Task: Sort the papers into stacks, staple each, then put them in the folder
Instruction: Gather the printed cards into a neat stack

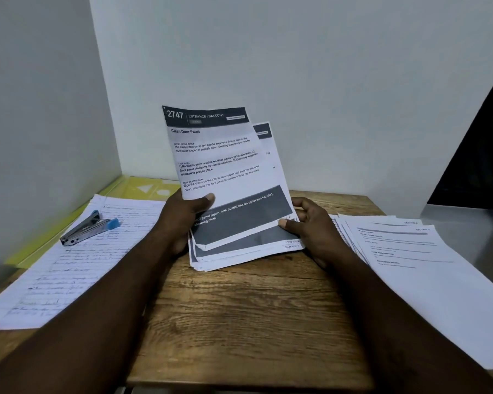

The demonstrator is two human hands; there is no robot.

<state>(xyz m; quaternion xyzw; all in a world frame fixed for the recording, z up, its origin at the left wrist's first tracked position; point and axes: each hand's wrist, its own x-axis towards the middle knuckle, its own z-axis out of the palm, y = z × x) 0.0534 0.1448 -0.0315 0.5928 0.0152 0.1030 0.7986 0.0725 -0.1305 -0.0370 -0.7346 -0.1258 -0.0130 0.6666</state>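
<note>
1. Sorting is under way. The left hand [182, 220] and right hand [315, 227] hold a sheaf of printed papers [225, 177] above the table [239, 308]. The left thumb presses on the top sheet, and the right fingers [305, 206] pinch the lower corner.
2. Two piles lie out: handwritten sheets [69, 268] at left, printed sheets [410, 265] at right.
3. The stapler [88, 228] rests on the handwritten sheets, and stapling looks not yet done.
4. The yellow folder [145, 189] lies by the wall, partly under those sheets, and filing remains.

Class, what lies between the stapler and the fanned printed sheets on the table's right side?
Head view: between the stapler and the fanned printed sheets, the left hand and right hand grip a sheaf of printed pages, held over the wooden table.
</note>
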